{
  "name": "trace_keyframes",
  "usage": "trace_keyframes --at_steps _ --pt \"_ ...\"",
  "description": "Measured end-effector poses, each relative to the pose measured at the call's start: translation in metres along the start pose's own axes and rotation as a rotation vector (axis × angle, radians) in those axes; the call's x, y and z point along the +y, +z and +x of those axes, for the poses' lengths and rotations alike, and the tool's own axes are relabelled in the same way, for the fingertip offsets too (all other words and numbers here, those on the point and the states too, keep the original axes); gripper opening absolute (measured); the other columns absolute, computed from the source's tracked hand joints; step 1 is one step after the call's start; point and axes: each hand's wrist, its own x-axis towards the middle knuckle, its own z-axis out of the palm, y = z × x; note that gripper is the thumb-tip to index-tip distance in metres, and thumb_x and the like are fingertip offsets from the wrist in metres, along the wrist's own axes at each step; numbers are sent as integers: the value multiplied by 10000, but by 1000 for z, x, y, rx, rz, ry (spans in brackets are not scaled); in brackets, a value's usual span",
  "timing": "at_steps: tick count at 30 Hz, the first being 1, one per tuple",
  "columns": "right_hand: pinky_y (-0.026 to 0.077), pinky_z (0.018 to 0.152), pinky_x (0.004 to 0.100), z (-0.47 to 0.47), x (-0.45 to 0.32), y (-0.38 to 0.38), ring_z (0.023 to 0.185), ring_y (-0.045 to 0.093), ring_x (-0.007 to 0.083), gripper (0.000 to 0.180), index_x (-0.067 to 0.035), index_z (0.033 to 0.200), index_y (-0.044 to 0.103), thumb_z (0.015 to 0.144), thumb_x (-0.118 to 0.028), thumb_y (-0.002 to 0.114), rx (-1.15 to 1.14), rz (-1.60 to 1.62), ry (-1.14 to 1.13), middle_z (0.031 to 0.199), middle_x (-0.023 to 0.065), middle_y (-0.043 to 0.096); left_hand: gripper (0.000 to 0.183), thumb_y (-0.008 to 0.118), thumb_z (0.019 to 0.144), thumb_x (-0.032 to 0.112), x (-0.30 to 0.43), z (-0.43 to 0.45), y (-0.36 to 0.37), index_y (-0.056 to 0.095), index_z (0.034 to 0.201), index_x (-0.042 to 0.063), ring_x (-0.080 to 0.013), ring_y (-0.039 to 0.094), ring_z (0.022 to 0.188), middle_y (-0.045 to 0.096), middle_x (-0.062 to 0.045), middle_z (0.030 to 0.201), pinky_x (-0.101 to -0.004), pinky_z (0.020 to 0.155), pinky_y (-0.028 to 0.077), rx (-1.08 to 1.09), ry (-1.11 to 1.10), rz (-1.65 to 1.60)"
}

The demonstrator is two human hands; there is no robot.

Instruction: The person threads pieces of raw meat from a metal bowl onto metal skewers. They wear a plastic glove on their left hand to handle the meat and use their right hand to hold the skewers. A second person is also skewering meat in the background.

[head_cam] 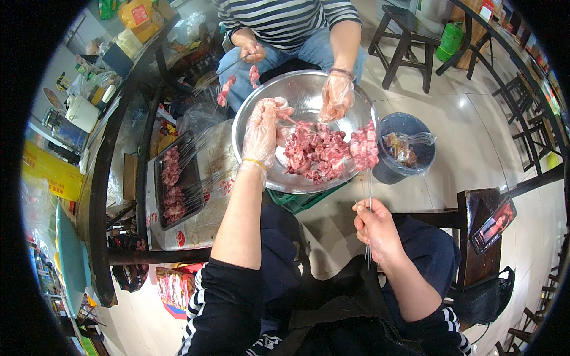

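Observation:
Before me sits a wide stainless steel bowl (307,83) holding a heap of raw meat pieces (317,151). My left hand (262,129), in a clear plastic glove with a yellow band at the wrist, is over the bowl's left side. Its fingers pinch a strip of raw meat (291,119). My bare right hand (376,227) grips several thin metal skewers (370,191) between the bowl and my lap. Meat threaded on these skewers (365,144) rests at the bowl's right rim.
Opposite, a person's gloved hand (338,95) is over the bowl; their bare hand (253,51) holds meat skewers. A black tray (189,178) of skewered meat lies left. A waste bucket (403,122) stands right of the bowl. A phone (493,224) rests on a wooden stool (478,262).

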Motion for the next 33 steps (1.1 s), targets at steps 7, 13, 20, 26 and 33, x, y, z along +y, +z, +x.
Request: trace_keyframes --at_steps 7,13,20,26,33 --pt "212 377 196 -9 -4 -7 424 303 37 94 -50 952 524 954 -140 500 -158 -119 185 613 19 483 261 496 972 322 8 2 -5 585 1107 117 -15 350 448 673 -106 1007 -173 401 267 -85 106 80" --pt "212 389 194 -17 -12 -12 429 301 38 106 -53 955 529 955 -157 507 -291 -131 208 599 13 473 290 491 979 337 6 9 -5 593 1110 100 -5 318 457 676 -73 990 -180 402 244 -52 161 99" --pt "196 390 196 -21 -18 -8 422 285 31 121 -49 967 525 965 -169 505 -250 -60 131 563 1 447 223 496 974 270 16 0 -11 607 1048 92 -2 367 485 663 -22 1030 -167 430 295 -202 155 180" --pt "223 374 192 -18 -14 -5 408 265 22 116 -34 952 519 971 -145 491 -229 -41 75 572 -6 444 223 498 968 256 15 -4 1 626 957 74 6 362 479 642 0 1054 -151 440 275 -403 378 324" --pt "214 378 204 -14 -4 -5 415 280 33 91 -42 963 508 966 -126 473 -101 2 34 605 16 471 295 547 938 291 17 -12 -8 641 1086 53 2 389 575 634 37 945 -164 509 289 -478 185 424"
